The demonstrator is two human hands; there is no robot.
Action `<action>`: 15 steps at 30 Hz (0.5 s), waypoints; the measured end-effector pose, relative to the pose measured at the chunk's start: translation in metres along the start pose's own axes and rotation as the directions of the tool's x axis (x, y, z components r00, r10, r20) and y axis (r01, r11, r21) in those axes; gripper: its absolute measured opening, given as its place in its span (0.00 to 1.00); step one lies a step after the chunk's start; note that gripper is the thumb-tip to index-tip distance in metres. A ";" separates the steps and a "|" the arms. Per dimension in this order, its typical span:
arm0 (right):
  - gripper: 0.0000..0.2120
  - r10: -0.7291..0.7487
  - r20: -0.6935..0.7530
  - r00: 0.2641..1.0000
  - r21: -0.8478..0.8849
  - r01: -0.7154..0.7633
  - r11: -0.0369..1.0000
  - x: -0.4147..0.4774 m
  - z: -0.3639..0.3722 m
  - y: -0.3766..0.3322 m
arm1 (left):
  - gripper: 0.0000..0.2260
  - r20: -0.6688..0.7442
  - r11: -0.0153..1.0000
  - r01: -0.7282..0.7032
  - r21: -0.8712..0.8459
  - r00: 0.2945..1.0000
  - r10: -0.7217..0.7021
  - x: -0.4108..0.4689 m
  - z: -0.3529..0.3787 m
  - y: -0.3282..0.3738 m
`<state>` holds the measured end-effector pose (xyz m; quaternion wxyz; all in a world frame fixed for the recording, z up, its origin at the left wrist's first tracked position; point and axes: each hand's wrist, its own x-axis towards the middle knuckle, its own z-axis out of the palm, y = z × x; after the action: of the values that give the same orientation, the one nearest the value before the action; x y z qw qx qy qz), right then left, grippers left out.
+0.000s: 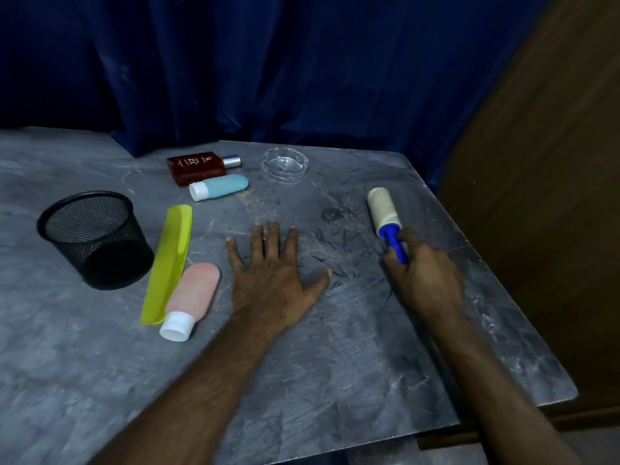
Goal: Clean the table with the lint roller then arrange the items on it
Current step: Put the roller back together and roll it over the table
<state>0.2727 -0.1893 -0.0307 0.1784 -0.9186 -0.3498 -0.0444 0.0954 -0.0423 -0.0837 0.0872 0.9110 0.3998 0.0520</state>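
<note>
Gripping lint roller handle, right hand; roll pointing away-left; left hand flat, empty.

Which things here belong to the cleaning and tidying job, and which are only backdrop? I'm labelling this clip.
Part of the job:
- blue-handled lint roller, held by the right hand
- grey marbled table with dark hair strands
- black mesh cup
- yellow-green comb
- pink tube
- blue tube
- brown perfume bottle
- clear glass ashtray

Backdrop:
- dark blue curtain
- brown wooden panel
</note>
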 end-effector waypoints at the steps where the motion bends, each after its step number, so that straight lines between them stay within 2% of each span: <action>1: 0.19 -0.017 0.009 1.000 -0.010 0.018 1.000 0.000 0.002 -0.006 | 0.49 -0.002 1.000 0.001 0.000 1.000 -0.001 0.000 0.000 0.000; 9: 0.21 -0.172 0.084 0.982 -0.017 0.174 0.985 -0.011 0.015 -0.049 | 0.49 -0.002 1.000 0.014 0.005 1.000 -0.014 0.000 0.002 0.001; 15: 0.20 -0.224 0.113 0.968 0.024 0.223 0.974 -0.018 0.017 -0.066 | 0.51 0.006 1.000 0.028 -0.006 1.000 -0.028 -0.002 0.000 0.003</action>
<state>0.2149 -0.1490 -0.0311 0.1569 -0.8733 -0.4611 -0.0095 0.0962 -0.0460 -0.0827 0.0920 0.9051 0.4122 0.0493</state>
